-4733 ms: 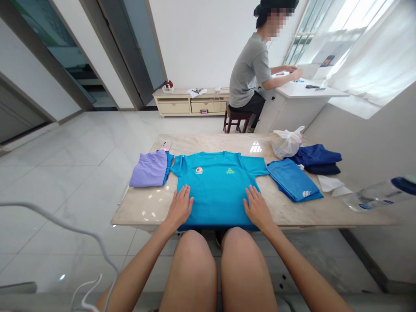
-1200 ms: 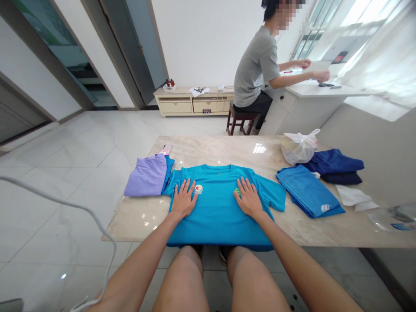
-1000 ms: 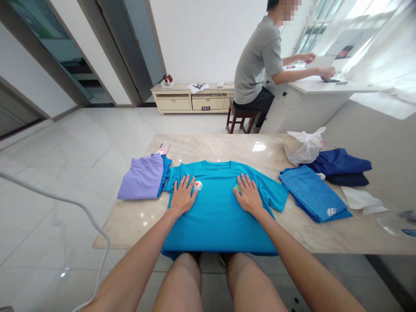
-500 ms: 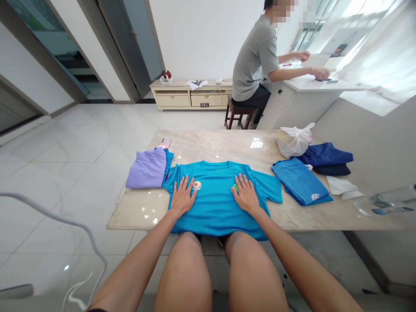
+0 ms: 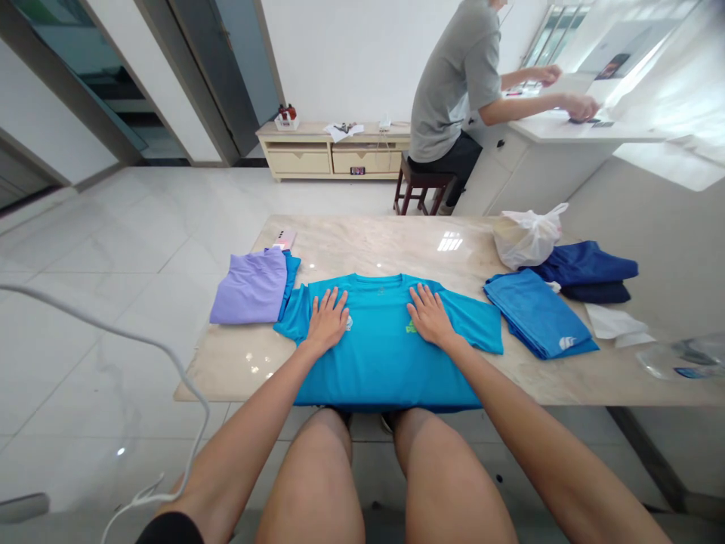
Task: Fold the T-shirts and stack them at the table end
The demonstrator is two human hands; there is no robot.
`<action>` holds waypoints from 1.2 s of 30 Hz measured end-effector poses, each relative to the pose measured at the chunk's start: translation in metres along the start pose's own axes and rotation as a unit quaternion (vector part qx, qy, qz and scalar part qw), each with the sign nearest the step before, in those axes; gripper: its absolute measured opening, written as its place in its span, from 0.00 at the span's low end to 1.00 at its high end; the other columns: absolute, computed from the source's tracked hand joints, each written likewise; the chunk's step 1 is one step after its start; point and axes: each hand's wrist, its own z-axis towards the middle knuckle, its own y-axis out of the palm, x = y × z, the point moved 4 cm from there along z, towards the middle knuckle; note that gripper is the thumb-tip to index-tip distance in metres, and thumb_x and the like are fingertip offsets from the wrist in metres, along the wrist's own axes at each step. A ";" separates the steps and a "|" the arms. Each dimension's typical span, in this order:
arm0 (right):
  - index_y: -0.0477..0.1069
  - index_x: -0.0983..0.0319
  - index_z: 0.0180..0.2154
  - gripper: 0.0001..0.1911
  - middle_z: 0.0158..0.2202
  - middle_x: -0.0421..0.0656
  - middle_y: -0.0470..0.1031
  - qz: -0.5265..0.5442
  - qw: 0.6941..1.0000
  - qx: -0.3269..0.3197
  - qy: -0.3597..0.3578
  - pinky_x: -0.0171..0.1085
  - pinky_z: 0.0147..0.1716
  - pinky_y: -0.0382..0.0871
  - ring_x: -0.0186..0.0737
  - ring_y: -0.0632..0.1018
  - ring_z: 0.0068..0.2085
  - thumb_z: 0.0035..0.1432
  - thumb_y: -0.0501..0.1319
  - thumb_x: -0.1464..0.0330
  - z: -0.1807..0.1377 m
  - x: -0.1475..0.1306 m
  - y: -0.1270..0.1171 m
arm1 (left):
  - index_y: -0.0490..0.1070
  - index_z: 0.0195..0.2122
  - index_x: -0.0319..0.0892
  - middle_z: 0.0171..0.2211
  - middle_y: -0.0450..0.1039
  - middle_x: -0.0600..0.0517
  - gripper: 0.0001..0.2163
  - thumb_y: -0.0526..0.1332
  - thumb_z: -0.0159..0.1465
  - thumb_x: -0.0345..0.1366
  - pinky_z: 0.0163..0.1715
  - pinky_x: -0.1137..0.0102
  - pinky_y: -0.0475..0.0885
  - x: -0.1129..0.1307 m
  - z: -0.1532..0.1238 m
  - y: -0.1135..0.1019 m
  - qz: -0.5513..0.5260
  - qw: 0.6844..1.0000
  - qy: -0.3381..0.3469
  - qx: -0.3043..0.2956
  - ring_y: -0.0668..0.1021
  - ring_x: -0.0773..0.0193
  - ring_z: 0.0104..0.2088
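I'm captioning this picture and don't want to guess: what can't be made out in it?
All in the head view:
Badge on the shirt: partly hidden by the left hand.
Green lettering: its end is hidden by the right hand.
Bottle: blurred, cut off by the right edge.
Seated person: head mostly cut off by the top edge.
Blue cloth: mostly hidden under the purple cloth.
Dark things on the low cabinet: too small to name.

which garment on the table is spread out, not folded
The turquoise short-sleeved shirt, spread flat beneath the left hand and right hand. The purple cloth, bright blue cloth under it, white-logoed blue cloth and dark blue cloth lie folded or bunched.
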 end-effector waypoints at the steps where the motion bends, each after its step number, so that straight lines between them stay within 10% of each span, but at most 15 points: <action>1: 0.55 0.63 0.80 0.35 0.82 0.51 0.49 -0.003 1.000 0.002 -0.013 0.60 0.79 0.47 0.54 0.53 0.82 0.81 0.41 0.56 0.006 0.002 0.003 | 0.58 0.80 0.47 0.82 0.50 0.45 0.29 0.45 0.80 0.45 0.79 0.42 0.49 -0.004 0.004 0.002 0.004 1.000 0.002 0.007 0.54 0.46 0.81; 11: 0.61 0.65 0.76 0.32 0.78 0.54 0.61 0.029 0.995 0.083 -0.044 0.56 0.76 0.55 0.55 0.62 0.77 0.80 0.45 0.59 0.006 0.017 -0.022 | 0.54 0.80 0.36 0.80 0.55 0.39 0.31 0.45 0.80 0.44 0.80 0.44 0.47 -0.012 -0.009 -0.007 -0.027 0.997 0.032 0.069 0.58 0.48 0.80; 15: 0.75 0.67 0.63 0.25 0.61 0.60 0.77 0.037 0.984 0.150 0.083 0.55 0.66 0.69 0.60 0.75 0.62 0.76 0.50 0.62 -0.029 0.077 -0.057 | 0.59 0.77 0.38 0.76 0.63 0.38 0.29 0.45 0.80 0.46 0.79 0.46 0.52 -0.048 -0.069 -0.025 -0.051 0.986 0.044 0.149 0.63 0.49 0.78; 20: 0.75 0.73 0.62 0.29 0.58 0.68 0.76 0.010 0.950 0.085 0.301 0.59 0.62 0.69 0.68 0.75 0.61 0.74 0.56 0.57 -0.078 0.150 -0.061 | 0.65 0.75 0.39 0.74 0.67 0.37 0.29 0.43 0.79 0.45 0.76 0.46 0.60 -0.103 -0.123 -0.028 -0.029 0.988 -0.010 0.150 0.67 0.46 0.75; 27: 0.74 0.69 0.67 0.34 0.66 0.67 0.69 0.049 0.931 0.072 0.353 0.65 0.63 0.68 0.73 0.70 0.66 0.71 0.59 0.53 -0.081 0.141 -0.046 | 0.66 0.76 0.43 0.78 0.60 0.40 0.29 0.46 0.79 0.45 0.76 0.41 0.56 -0.105 -0.118 -0.022 0.013 0.995 -0.047 0.089 0.66 0.44 0.77; 36: 0.81 0.65 0.45 0.16 0.52 0.64 0.80 0.202 0.864 0.126 0.445 0.67 0.64 0.69 0.69 0.77 0.61 0.62 0.67 0.61 -0.058 0.164 -0.055 | 0.67 0.76 0.43 0.77 0.62 0.41 0.28 0.46 0.79 0.43 0.76 0.42 0.56 -0.107 -0.121 -0.019 0.002 0.993 -0.045 0.106 0.67 0.44 0.76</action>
